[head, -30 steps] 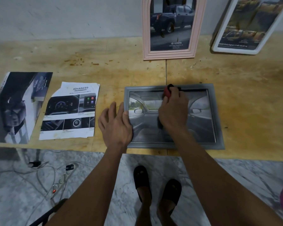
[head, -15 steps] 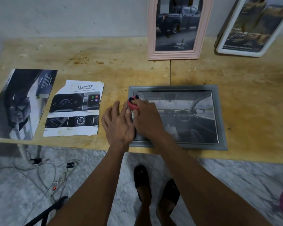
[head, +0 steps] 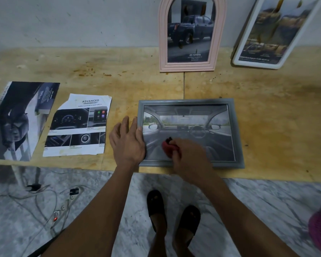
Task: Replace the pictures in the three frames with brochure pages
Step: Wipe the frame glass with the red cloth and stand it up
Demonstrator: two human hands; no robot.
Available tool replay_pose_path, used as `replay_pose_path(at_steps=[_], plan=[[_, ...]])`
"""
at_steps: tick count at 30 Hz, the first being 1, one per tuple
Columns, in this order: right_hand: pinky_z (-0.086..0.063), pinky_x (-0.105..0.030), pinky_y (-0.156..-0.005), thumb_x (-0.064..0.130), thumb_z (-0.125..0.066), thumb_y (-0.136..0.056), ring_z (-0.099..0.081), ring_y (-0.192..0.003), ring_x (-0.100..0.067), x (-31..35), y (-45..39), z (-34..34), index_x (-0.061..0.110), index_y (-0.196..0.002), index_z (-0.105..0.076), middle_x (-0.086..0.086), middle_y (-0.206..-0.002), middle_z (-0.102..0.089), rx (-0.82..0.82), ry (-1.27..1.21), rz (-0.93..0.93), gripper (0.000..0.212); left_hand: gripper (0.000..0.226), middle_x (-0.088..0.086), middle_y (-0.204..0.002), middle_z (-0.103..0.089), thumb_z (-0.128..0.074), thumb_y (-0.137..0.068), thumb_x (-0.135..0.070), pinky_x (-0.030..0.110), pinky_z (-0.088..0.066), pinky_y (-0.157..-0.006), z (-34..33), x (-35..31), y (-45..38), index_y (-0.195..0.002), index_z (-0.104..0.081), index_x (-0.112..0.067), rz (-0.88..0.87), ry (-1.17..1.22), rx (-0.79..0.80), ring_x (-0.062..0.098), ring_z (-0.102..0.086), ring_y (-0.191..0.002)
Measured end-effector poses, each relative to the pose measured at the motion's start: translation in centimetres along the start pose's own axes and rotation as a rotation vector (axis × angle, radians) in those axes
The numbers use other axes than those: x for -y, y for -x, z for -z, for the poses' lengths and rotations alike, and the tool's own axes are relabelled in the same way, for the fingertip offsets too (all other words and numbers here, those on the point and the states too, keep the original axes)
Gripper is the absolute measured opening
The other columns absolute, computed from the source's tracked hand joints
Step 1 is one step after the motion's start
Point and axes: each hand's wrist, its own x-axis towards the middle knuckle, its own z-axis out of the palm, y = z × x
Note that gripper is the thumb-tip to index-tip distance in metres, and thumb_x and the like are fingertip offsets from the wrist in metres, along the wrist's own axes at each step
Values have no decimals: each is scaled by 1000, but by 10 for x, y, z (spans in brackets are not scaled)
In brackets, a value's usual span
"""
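A person is standing at a stained plywood tabletop (head: 267, 117), looking down at both hands. A grey picture frame (head: 237, 134) is lying flat near the front edge, already showing a brochure page of a car interior. The left hand (head: 127, 140) is lying flat with fingers straight, bracing the frame's left edge. The right hand (head: 188, 156) is gripping a small red cloth (head: 166, 146) in curled fingers and pressing it on the lower left of the glass, apparently wiping it clean.

Two other frames are leaning against the grey wall at the back: a pink arched frame (head: 163, 34) holding a pickup truck page, and a white frame (head: 248, 34) tilted at the right. All three seem filled, so this looks like a finishing step; the next move probably calls for standing the grey frame beside the others.

A torn brochure page (head: 80, 127) and a dark brochure page (head: 20, 119) are lying to the left. Below, cables (head: 44, 201) are trailing over a marble-patterned floor (head: 267, 201).
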Motion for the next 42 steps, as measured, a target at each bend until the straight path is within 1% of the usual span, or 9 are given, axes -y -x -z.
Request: replay_pose_path(at_steps=[5, 9, 13, 17, 21, 25, 30, 37, 42], plan=[[-50, -42, -78, 15, -49, -87, -58, -92, -34, -56, 15, 27, 9, -114, -64, -14, -102, -66, -311, 156, -144, 31, 54, 2, -158, -35, -20, -102, -45, 50, -19, -117, -3, 1, -1, -148, -44, -30, -6, -31, -14, 32, -26, -141], [-45, -46, -80, 8, -49, -93, -49, -105, -41, -69, -4, 40, 1, -122, -55, -24, -113, -56, -454, 129, -338, 31, 55, 2, -158, -34, -19, -102, -46, 49, -18, -117, -2, 0, 0, -149, -43, -30, -3, -32, -10, 32, -25, -142], [-38, -48, -93, 12, -46, -96, -42, -114, -41, -51, -34, 26, 1, -136, -44, -25, -129, -47, -442, 121, -317, 42, 55, 1, -159, -33, -18, -102, -46, 49, -17, -118, -1, 0, 0, -150, -40, -30, -8, -44, -3, 31, -24, -143], [-40, -46, -93, 21, -40, -101, -37, -118, -37, -26, -55, 6, 8, -143, -37, -19, -137, -40, -407, 64, -290, 44, 50, 2, -159, -32, -22, -105, -44, 50, -17, -118, -2, 1, 0, -150, -39, -30, -7, -42, 0, 31, -23, -144], [-40, -46, -94, 19, -44, -97, -38, -114, -36, 0, -64, -10, 12, -144, -34, -17, -137, -39, -309, 69, -228, 48, 48, 2, -159, -32, -24, -106, -42, 50, -17, -118, -3, 0, 1, -150, -40, -30, -6, -41, -8, 31, -23, -143], [-40, -46, -90, 16, -52, -91, -42, -107, -37, 24, -52, -35, 13, -145, -35, -17, -133, -43, -196, 125, -61, 57, 47, 3, -159, -32, -25, -106, -41, 50, -15, -117, -3, 0, 1, -150, -40, -30, -3, -34, -7, 32, -22, -144], [-39, -42, -90, 14, -49, -88, -44, -107, -32, 17, -33, -42, 14, -138, -41, -12, -130, -47, -112, 203, 54, 51, 48, 3, -161, -29, -24, -106, -43, 50, -13, -118, -2, 0, 0, -150, -39, -31, -1, -28, 7, 32, -19, -146], [-41, -42, -91, 15, -51, -94, -44, -112, -34, -46, -14, 24, 9, -137, -46, -18, -127, -48, -287, 206, -210, 44, 53, 2, -160, -30, -24, -103, -54, 49, -14, -118, -2, 2, 0, -147, -42, -31, -18, -17, 13, 31, -20, -145], [-36, -43, -97, 12, -58, -89, -41, -119, -37, -64, -5, 54, 9, -138, -44, -18, -133, -45, -222, 216, -307, 51, 52, 4, -158, -34, -30, -102, -56, 51, -20, -116, -4, 1, -1, -144, -46, -30, -29, -29, -14, 33, -25, -142]])
